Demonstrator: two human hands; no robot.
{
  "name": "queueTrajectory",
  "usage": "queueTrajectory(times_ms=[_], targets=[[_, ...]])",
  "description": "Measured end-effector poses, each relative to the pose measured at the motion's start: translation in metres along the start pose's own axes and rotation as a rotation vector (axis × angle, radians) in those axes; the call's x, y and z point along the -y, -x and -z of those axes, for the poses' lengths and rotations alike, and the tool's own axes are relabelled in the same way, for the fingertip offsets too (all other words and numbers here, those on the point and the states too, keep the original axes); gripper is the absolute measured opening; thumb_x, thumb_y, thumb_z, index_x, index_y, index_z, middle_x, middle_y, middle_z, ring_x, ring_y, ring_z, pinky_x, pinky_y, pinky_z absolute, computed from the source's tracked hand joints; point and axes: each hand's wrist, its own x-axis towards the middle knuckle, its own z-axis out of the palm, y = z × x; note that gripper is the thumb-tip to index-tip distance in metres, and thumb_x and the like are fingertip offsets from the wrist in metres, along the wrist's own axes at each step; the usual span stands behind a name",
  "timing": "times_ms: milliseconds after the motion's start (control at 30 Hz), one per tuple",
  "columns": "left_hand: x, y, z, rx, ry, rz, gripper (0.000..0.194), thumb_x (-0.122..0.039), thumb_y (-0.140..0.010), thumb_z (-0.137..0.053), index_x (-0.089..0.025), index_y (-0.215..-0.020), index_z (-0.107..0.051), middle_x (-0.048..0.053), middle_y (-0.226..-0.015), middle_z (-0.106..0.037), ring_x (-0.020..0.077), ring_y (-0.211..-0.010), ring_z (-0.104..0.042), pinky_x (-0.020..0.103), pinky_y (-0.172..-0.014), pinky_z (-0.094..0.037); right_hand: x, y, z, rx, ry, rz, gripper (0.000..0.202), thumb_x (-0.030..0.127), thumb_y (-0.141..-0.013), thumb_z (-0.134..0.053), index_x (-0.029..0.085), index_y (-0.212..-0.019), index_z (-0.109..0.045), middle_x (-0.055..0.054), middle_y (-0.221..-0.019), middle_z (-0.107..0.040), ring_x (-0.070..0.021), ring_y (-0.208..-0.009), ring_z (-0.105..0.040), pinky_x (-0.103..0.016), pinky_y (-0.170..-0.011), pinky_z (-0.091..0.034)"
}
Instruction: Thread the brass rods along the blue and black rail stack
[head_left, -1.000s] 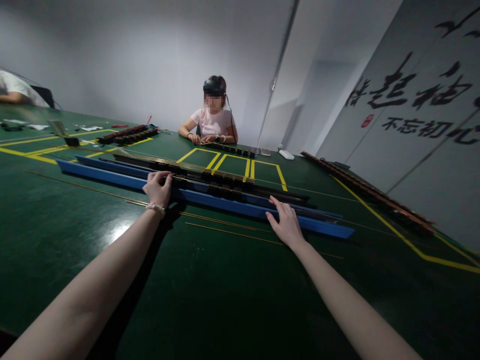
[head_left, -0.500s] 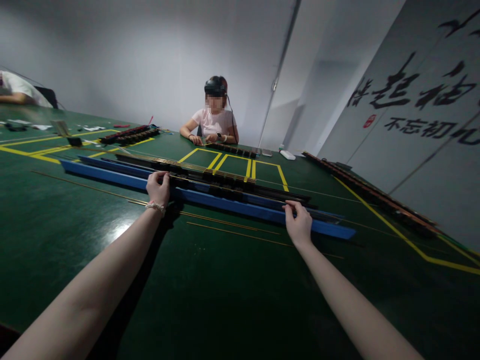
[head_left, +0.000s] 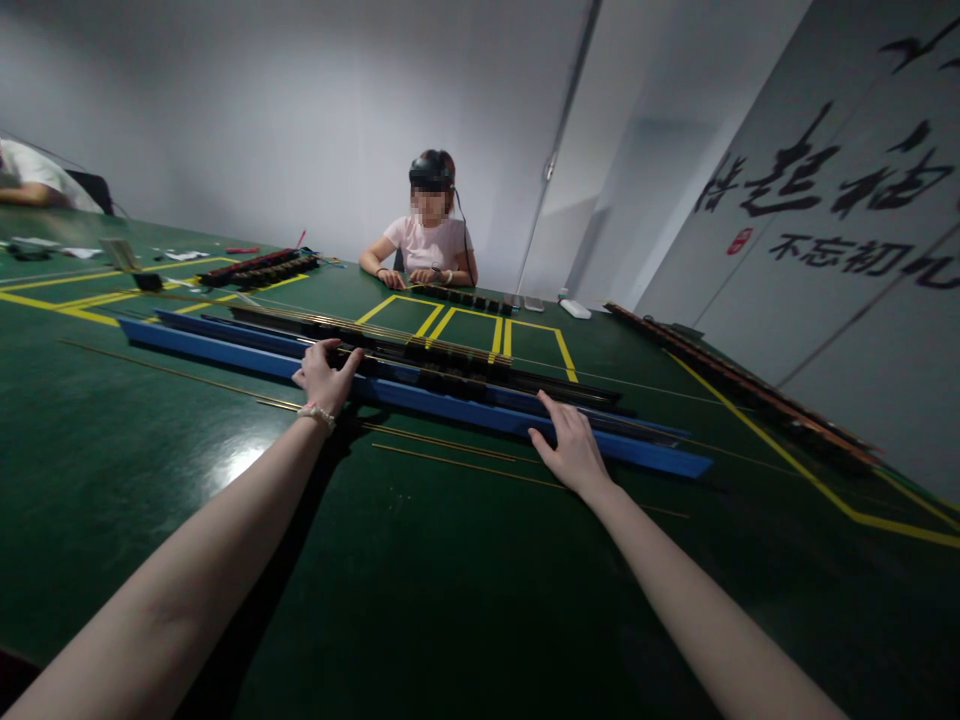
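Observation:
A long blue channel-shaped strip [head_left: 450,405] lies across the green table, with black blocks [head_left: 452,384] set along its middle. My left hand [head_left: 327,378] rests over its left half, thumb and fingers apart. On the right, my right hand [head_left: 574,445] is open, its fingers reaching over the strip's near wall and its thumb spread in front. I cannot make out anything held in either hand. Several thin brass-coloured rods [head_left: 442,440] lie on the table just in front of the strip, partly hidden behind my wrists.
Behind the strip lie black strips with thin rods [head_left: 360,328]. A co-worker [head_left: 427,240] sits opposite, hands on the table near a row of black blocks [head_left: 472,300]. A long dark assembly [head_left: 750,390] runs along the right. Yellow tape [head_left: 562,350] marks the green table [head_left: 450,600].
My left hand has opened from a pinch, thumb now spread to the right. My right hand has let go, moved slightly left and stretched its fingers.

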Motion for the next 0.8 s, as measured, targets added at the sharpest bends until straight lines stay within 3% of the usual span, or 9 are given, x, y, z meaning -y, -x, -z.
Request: queueTrajectory(times_ms=[267,433,733,800], targets=[[-0.0036,-0.0001,0.0016,0.017,-0.081,0.047,0.045,-0.048,-0.080,-0.057,-0.020,-0.115,-0.052,0.010,-0.121,-0.057,0.0291,-0.116,-0.050,0.048,-0.101,-0.030,-0.0012,0.0004,-0.0012,0.038,0.052,0.097,0.070,0.036,-0.090,-0.045,0.017,-0.151,-0.016,-0.015,-0.139,-0.047,-0.0275,-0.124,-0.046,-0.046,-0.100,-0.041],[-0.0009,-0.0004,0.0014,-0.075,-0.104,0.099,0.055,-0.049,-0.081,-0.057,-0.017,-0.124,-0.046,0.017,-0.128,-0.049,0.0344,-0.123,-0.043,0.052,-0.103,-0.029,0.0021,-0.0005,-0.0006,0.090,0.051,0.146,0.077,0.034,-0.089,-0.048,0.020,-0.152,-0.005,-0.013,-0.144,-0.043,-0.0256,-0.127,-0.045,-0.045,-0.103,-0.040],[0.0042,-0.0005,-0.0027,-0.149,-0.120,0.062,0.048,-0.042,-0.084,-0.053,-0.014,-0.122,-0.047,0.020,-0.124,-0.047,0.0381,-0.119,-0.042,0.057,-0.096,-0.033,0.0023,-0.0002,0.0008,0.115,0.023,0.074,0.066,0.032,-0.090,-0.046,0.018,-0.149,-0.022,-0.013,-0.136,-0.051,-0.0253,-0.124,-0.047,-0.044,-0.102,-0.041],[0.0007,0.0006,0.0002,-0.137,-0.132,-0.019,0.046,-0.038,-0.084,-0.052,-0.014,-0.123,-0.047,0.020,-0.123,-0.047,0.0373,-0.118,-0.042,0.056,-0.096,-0.033,0.0018,-0.0004,0.0011,0.107,0.011,0.032,0.062,0.033,-0.090,-0.045,0.017,-0.147,-0.027,-0.014,-0.130,-0.055,-0.0251,-0.120,-0.050,-0.044,-0.100,-0.042]])
